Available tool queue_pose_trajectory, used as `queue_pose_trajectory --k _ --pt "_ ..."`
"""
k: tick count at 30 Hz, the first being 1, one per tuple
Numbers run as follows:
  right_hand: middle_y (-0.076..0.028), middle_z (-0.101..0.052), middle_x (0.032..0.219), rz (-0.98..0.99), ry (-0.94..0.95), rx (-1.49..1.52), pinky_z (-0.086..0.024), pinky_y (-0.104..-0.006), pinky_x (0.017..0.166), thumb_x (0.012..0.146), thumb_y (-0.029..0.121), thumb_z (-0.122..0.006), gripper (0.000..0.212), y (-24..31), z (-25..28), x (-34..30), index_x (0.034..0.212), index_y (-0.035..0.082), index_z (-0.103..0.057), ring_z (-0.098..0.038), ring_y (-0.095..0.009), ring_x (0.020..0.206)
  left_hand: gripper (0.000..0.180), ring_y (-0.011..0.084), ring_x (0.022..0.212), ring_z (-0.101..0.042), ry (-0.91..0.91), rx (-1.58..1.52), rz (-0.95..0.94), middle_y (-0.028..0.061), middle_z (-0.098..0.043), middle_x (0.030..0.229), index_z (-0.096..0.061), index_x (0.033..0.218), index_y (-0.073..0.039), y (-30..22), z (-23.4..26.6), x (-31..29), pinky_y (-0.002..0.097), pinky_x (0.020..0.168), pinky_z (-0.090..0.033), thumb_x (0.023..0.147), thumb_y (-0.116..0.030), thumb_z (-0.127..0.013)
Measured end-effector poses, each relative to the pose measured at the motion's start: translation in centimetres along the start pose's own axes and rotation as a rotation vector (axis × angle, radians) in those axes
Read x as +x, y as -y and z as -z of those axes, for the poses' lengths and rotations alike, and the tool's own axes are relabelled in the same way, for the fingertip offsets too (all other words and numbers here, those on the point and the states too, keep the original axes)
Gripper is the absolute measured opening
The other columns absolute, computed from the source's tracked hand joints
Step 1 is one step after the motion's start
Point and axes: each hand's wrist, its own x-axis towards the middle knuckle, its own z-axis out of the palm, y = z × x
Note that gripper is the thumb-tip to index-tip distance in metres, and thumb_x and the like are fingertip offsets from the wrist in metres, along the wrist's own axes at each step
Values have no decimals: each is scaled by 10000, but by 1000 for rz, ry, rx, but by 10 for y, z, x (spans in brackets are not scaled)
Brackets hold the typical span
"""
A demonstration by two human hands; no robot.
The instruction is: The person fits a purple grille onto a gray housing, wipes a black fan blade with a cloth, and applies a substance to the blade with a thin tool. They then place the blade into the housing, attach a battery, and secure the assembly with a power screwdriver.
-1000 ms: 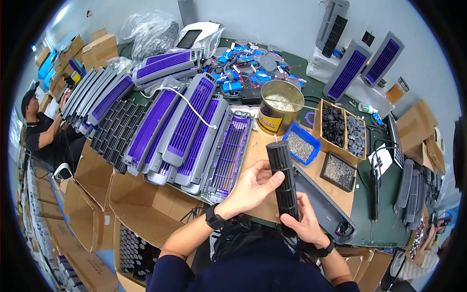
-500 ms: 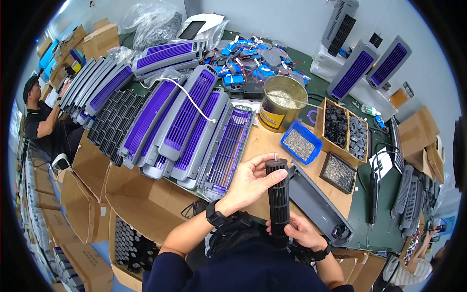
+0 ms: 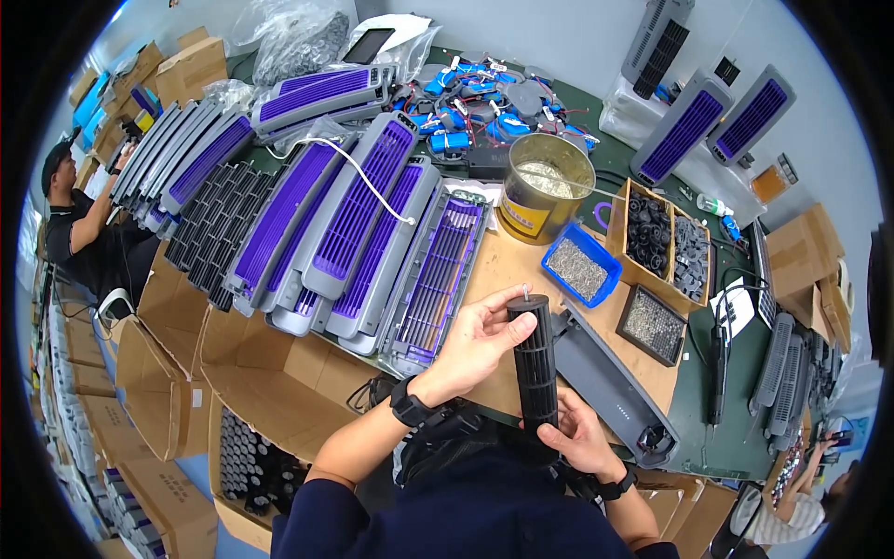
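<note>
A black slatted cross-flow fan wheel (image 3: 535, 363) is held upright in front of my body, with a thin pale pin standing out of its top end. My left hand (image 3: 473, 347) grips that upper end, thumb across the front and fingertips behind the pin. Lower down, my right hand (image 3: 581, 438) has its fingers and thumb round the wheel near its bottom. Just right of the wheel lies a long dark grey housing (image 3: 619, 391) on the brown board (image 3: 503, 279). Left of my left hand is an open grey casing with purple slats (image 3: 438, 279).
Purple-grilled fan housings (image 3: 358, 224) and stacked black fan wheels (image 3: 223, 219) cover the left side. A metal can (image 3: 526, 219), a blue tray of small metal parts (image 3: 585, 244), a divided wooden box (image 3: 680, 289) and an electric screwdriver (image 3: 718, 363) lie right. A person (image 3: 84, 210) works far left.
The fan wheel has risen slightly, and its lower end is nearer the board. My right hand has moved up with it; both hands keep their hold. The view has shifted a little.
</note>
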Motion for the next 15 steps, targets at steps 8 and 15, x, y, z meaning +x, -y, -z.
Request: queue_pose_trajectory --k 8,15 --pt "-142 -578 1261 50 -244 -350 -462 -320 980 854 98 -744 623 7 -12 -2 1347 -39 -387 -584 -179 1137 554 203 1223 -549 147 17 -20 159 -574 1323 -310 1469 29 1 4 -1 355 1077 -395 1008 -197 -519" --pt "-127 -607 1216 64 -266 -357 -473 -301 950 851 90 -744 613 9 -10 -5 1340 -41 -398 -602 -170 1098 557 199 1025 -641 -49 393 -84 142 -646 1176 -489 1338 62 -10 13 -5 319 886 -508 944 -302 -636"
